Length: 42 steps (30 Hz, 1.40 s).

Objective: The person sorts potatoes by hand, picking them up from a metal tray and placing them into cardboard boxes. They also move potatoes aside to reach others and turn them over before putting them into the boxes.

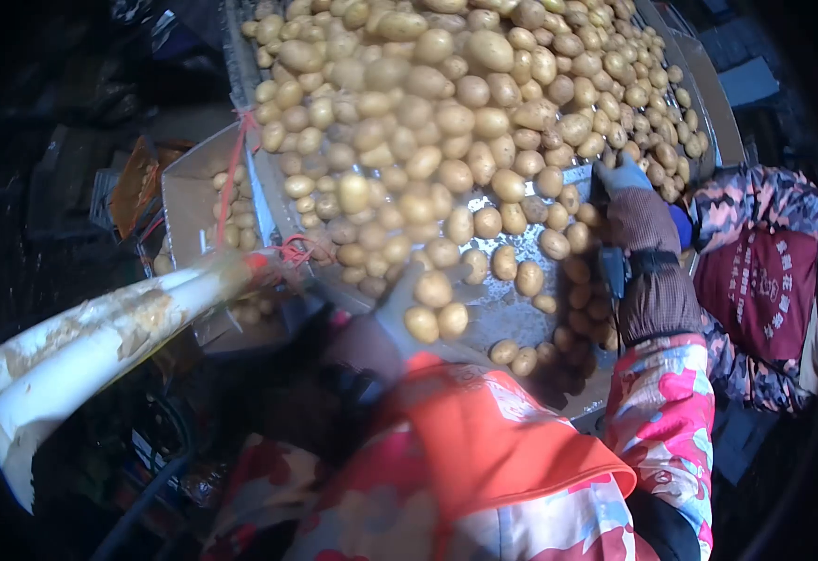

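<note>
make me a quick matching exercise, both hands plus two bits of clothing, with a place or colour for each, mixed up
1. left hand
2. right hand
3. cloth on the wearer's chest
4. co-worker's vest

A. maroon with white lettering
B. by three grouped potatoes
C. orange-red
D. at the right side of the potato heap

Pairs: 1-B, 2-D, 3-C, 4-A

Bare tray point(513, 321) patch between potatoes point(554, 244)

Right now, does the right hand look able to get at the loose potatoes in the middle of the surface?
Probably yes: the right hand is close, and the loose potatoes show nothing on top of them. Only other potatoes lie in between.
</note>
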Each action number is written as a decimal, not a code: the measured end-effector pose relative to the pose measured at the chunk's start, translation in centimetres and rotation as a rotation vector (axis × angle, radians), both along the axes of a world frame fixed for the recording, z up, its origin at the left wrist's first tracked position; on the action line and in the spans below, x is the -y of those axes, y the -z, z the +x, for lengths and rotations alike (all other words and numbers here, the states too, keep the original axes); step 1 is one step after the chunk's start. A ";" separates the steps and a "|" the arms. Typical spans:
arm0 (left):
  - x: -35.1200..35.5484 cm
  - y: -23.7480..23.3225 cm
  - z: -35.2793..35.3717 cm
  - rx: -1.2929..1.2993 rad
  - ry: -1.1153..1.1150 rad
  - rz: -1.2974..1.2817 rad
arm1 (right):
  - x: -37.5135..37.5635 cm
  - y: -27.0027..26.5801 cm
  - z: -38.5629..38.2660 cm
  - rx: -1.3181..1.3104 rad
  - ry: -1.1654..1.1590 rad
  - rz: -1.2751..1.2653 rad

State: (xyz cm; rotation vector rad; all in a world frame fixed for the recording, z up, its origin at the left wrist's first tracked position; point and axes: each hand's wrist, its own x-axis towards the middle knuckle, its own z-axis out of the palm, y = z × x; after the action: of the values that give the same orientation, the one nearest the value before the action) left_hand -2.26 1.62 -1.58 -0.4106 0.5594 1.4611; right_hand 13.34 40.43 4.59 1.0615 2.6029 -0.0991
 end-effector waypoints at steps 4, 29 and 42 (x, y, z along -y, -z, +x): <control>0.9 -0.3 -0.2 -0.017 -0.034 0.044 | 4.0 7.3 2.3 -0.625 0.274 -0.273; 38.4 -2.2 -16.5 -0.024 -1.428 -0.281 | 24.5 11.3 4.6 -0.345 -0.642 0.306; 28.2 4.3 -15.6 3.733 -1.158 0.831 | 25.1 8.5 7.0 -0.479 -0.311 0.153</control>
State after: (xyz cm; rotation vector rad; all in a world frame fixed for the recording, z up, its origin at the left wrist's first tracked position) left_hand -17.85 -26.53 -5.90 1.1529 2.3977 0.5488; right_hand 20.30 15.31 -3.88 0.7315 3.2218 -0.0904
